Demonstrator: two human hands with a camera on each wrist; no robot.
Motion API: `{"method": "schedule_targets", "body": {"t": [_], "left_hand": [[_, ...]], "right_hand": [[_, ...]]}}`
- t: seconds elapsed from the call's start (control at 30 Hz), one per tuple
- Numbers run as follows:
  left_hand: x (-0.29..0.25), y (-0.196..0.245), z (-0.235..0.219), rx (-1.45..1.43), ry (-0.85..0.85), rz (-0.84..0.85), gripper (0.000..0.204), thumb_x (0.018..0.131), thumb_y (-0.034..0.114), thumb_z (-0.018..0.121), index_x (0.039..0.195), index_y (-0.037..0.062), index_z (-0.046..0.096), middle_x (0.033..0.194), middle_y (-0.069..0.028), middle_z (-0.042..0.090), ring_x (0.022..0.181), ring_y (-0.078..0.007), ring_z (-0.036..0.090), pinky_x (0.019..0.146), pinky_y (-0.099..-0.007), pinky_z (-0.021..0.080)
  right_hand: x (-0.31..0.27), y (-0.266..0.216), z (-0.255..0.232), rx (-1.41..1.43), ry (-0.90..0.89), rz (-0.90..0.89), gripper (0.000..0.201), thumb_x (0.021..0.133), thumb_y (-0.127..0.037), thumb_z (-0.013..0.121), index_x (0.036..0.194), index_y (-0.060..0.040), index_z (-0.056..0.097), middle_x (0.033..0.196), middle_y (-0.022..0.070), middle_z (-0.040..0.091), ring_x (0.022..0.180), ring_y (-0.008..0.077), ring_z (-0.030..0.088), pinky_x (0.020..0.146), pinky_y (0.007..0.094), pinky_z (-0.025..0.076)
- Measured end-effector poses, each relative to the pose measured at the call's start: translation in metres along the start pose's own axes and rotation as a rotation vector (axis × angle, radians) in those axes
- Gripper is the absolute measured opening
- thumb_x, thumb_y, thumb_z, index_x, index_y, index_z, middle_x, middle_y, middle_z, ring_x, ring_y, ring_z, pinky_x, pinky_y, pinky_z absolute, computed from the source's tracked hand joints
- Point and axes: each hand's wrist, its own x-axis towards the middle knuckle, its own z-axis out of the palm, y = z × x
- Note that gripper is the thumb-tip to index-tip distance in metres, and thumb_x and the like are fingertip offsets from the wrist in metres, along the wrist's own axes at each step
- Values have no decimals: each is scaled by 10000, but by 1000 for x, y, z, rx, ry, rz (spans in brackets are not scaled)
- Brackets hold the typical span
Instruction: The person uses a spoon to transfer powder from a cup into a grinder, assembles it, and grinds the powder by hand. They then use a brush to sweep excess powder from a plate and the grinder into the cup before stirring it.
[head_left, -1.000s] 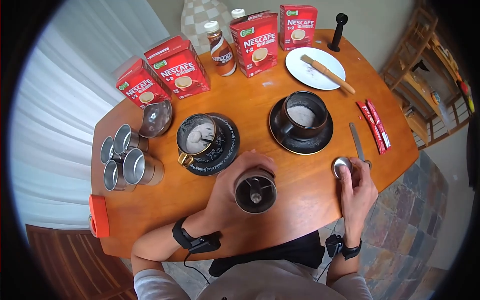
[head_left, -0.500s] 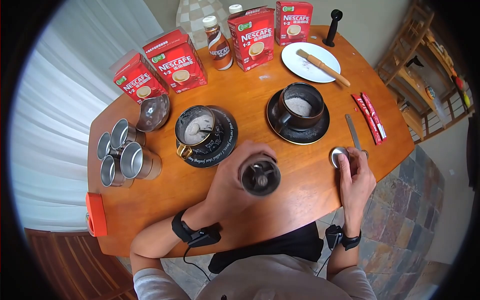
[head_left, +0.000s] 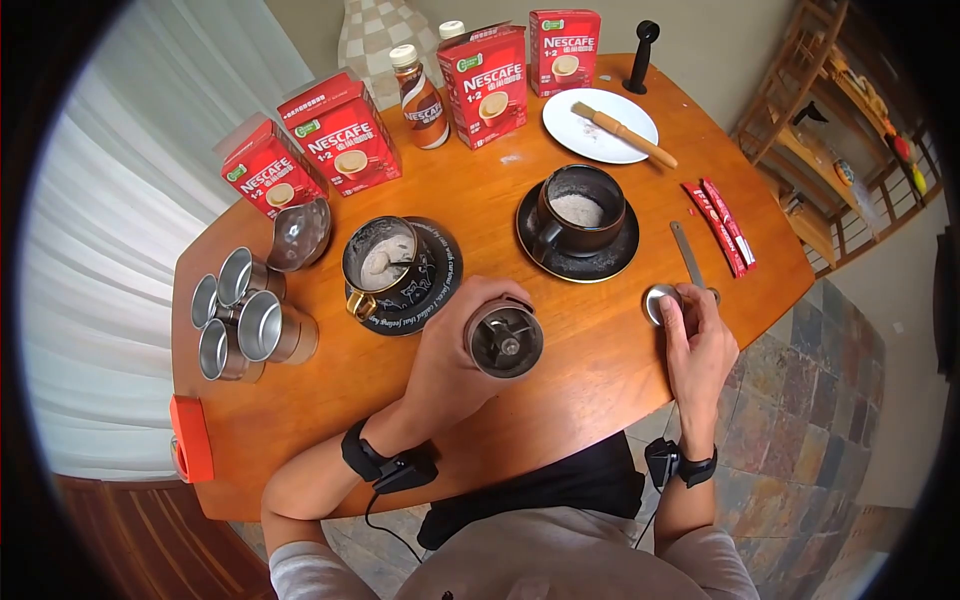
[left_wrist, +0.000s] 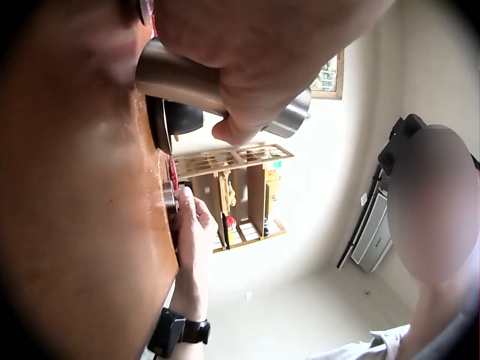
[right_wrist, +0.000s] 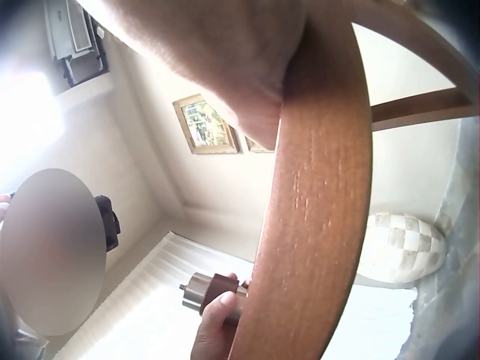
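Observation:
Wrapped in my left hand (head_left: 440,365) is a cylindrical metal coffee grinder (head_left: 507,346), held over the table's front with its open top facing up and the central shaft showing. The left wrist view shows its body (left_wrist: 176,79) from the side, fingers curled round the middle. At the right, my right hand (head_left: 705,350) pinches a round metal cap (head_left: 657,303) by the table surface. A flat metal arm (head_left: 684,250) reaches out past those fingers, its near part partly hidden. Left of the grinder, a black cup (head_left: 378,282) holding pale powder and a spoon stands on a saucer (head_left: 430,300).
A second black cup (head_left: 585,238) with powder stands on its saucer, centre right. Several steel cups (head_left: 262,335) and a glass bowl (head_left: 300,240) fill the left side. Behind are Nescafe boxes (head_left: 487,90), a bottle (head_left: 425,110) and a white plate (head_left: 570,135) with a brush (head_left: 625,135).
The head view has shifted, so the table's things lie further left. My left hand has moved the grinder slightly away from the body. My right hand stays at the cap.

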Motion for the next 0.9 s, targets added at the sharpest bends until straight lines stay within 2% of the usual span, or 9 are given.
{"method": "schedule_targets", "body": {"t": [0.07, 0.17, 0.27, 0.37, 0.47, 0.57, 0.8, 0.9], "left_hand": [[1, 0, -1, 12, -7, 28, 527, 771, -34, 861, 1215, 66, 595, 1158, -79, 674, 1013, -177, 665, 919, -303, 532], [2, -2, -2, 85, -32, 58, 532, 770, -27, 863, 1221, 68, 597, 1167, -87, 668, 1031, -200, 670, 1019, -343, 500], [-3, -1, 1, -25, -35, -43, 527, 765, -8, 872, 1214, 73, 609, 1154, -83, 677, 1054, -205, 675, 1140, -395, 426], [-2, -1, 3, 14, -43, -43, 515, 759, 9, 879, 1199, 78, 620, 1131, -73, 688, 1057, -209, 683, 1210, -450, 357], [1, 0, 0, 93, -23, 60, 507, 758, 25, 881, 1191, 79, 623, 1110, -67, 694, 1035, -214, 691, 1209, -479, 362], [1, -1, 1, 124, -67, 56, 504, 760, 31, 878, 1191, 85, 622, 1104, -64, 692, 1018, -221, 696, 1214, -493, 357], [2, -4, 1, 130, -47, 47, 498, 751, 15, 871, 1175, 95, 623, 1047, -50, 697, 995, -218, 694, 1217, -497, 359], [3, 0, 0, 173, -8, 108, 505, 745, -3, 862, 1175, 95, 615, 1052, -49, 698, 985, -219, 690, 1202, -491, 377]], "right_hand": [[2, 0, 0, 7, 8, -10, 296, 974, -343, 770, 1099, -77, 732, 696, 108, 645, 601, 255, 633, 589, 373, 474], [0, -1, 0, 9, 1, 2, 295, 973, -341, 770, 1098, -78, 732, 698, 111, 648, 605, 260, 638, 591, 375, 476], [3, -1, -1, 4, -5, 11, 296, 971, -342, 771, 1099, -78, 732, 707, 113, 659, 611, 262, 646, 595, 376, 481], [1, -3, -2, -7, -15, 28, 301, 967, -344, 773, 1101, -77, 732, 717, 115, 671, 620, 267, 656, 598, 378, 486], [3, -2, -2, -19, -10, 18, 303, 963, -343, 774, 1103, -78, 732, 725, 117, 680, 629, 275, 668, 602, 380, 492], [1, -2, -2, -26, -17, 20, 300, 960, -339, 774, 1105, -79, 734, 727, 119, 683, 636, 280, 677, 608, 385, 499], [2, -2, -3, -37, -23, 25, 298, 954, -338, 780, 1103, -83, 739, 730, 127, 697, 642, 282, 694, 611, 387, 510], [4, -1, -3, -36, -21, 20, 300, 950, -341, 783, 1101, -85, 740, 737, 128, 704, 645, 283, 699, 608, 383, 511]]}}
